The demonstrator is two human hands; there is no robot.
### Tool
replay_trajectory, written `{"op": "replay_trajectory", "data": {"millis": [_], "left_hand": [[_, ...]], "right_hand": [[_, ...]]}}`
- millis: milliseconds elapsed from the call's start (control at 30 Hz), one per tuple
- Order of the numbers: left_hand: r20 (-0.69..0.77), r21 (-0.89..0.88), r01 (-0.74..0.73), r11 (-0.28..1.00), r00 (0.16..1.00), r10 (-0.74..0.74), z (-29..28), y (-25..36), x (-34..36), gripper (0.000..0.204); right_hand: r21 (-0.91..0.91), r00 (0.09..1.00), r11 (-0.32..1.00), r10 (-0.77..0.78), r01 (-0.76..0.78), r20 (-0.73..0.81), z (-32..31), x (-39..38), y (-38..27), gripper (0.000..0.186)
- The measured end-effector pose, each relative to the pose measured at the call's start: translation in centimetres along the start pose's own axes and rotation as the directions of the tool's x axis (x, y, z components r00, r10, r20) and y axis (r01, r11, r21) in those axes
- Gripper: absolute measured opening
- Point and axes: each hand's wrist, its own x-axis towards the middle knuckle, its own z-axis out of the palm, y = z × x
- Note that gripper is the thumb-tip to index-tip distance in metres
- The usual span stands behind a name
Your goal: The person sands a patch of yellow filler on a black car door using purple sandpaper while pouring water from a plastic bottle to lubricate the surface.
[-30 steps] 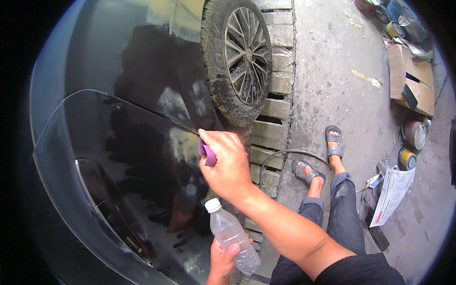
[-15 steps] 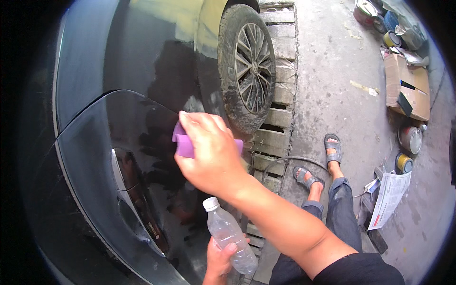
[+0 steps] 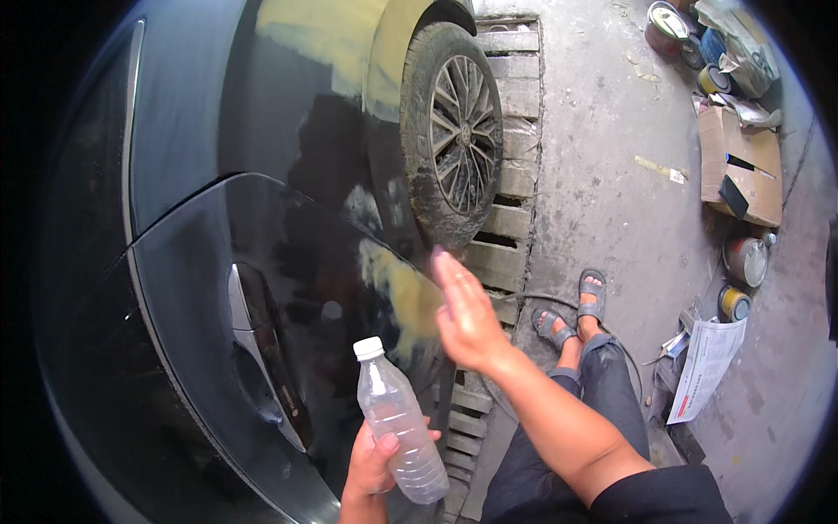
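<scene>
My left hand is wrapped round a clear ribbed plastic bottle, which is tilted and has a white cap. My right hand is at the lower side of the dark car door, by a yellowish filler patch. A sliver of the purple pad shows at its fingertips; the hand hides the rest. The chrome-edged door handle lies left of the bottle. Beyond my right hand is the dusty car wheel, below more yellowish filler on the rear panel.
A slatted drain cover runs along the floor beside the wheel. A dark hose passes near my sandalled feet. Along the right lie a cardboard box, several paint cans and a printed sheet.
My right hand has moved right and down from the door's dark surface, uncovering the yellowish patch. The purple pad is now mostly hidden. The bottle has shifted slightly left.
</scene>
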Motion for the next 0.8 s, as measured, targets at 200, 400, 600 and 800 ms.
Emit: {"op": "replay_trajectory", "data": {"millis": [200,400,600,800], "left_hand": [[0.087,-0.072,0.061,0.996,0.995,-0.055,-1.6,2.2,-2.7,0.094],[0.056,-0.02,0.053,0.998,0.997,-0.052,-3.8,2.9,-3.7,0.097],[0.111,0.018,0.019,1.0,0.994,-0.021,-7.2,0.1,-4.2,0.098],[0.187,0.127,-0.054,0.99,0.982,0.029,-9.6,0.2,-4.3,0.097]], "right_hand": [[-0.013,0.965,0.966,-0.257,0.258,0.055,5.1,-0.8,-6.1,0.074],[-0.092,0.95,0.953,-0.296,0.287,-0.098,7.6,3.3,-6.5,0.087],[-0.065,0.911,0.945,-0.326,0.32,-0.253,11.4,0.4,-7.4,0.09],[-0.128,0.884,0.955,-0.297,0.268,-0.362,10.5,3.4,-8.3,0.086]]}}
